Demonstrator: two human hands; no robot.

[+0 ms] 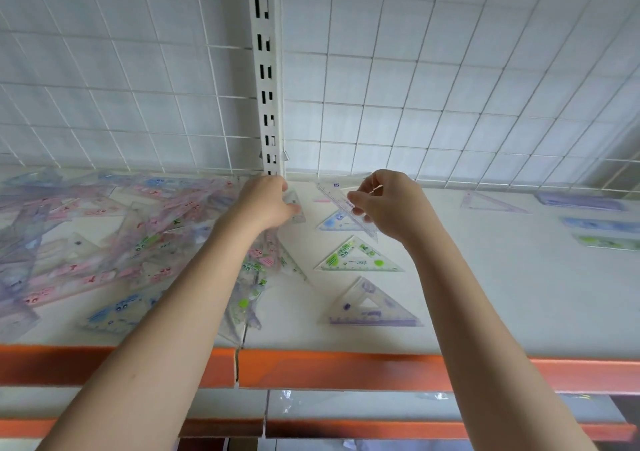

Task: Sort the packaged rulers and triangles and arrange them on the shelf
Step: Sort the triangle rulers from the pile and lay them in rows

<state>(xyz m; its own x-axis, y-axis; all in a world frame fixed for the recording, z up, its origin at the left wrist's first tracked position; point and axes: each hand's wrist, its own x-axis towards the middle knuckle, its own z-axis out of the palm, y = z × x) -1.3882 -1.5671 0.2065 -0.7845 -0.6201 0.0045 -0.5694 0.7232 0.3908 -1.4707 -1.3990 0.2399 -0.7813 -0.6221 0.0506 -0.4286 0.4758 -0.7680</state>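
A jumbled pile of packaged rulers and triangles (114, 242) in pink, blue, green and purple covers the left half of the white shelf (485, 294). My left hand (266, 201) reaches to the pile's right edge near the upright post and grips a clear packaged triangle (294, 204). My right hand (388, 204) pinches a clear packaged ruler (341, 204) held slanted above the shelf. Under it lies a blue triangle (334, 222). A green triangle (358, 256) and a purple triangle (372, 306) lie in a column in front of it.
A slotted white upright post (266, 79) and wire grid back panel (450, 86) stand behind the shelf. At the right lie a purple triangle (491, 202) and purple (581, 204), blue (599, 224) and green rulers (609, 242). An orange shelf edge (346, 369) runs along the front.
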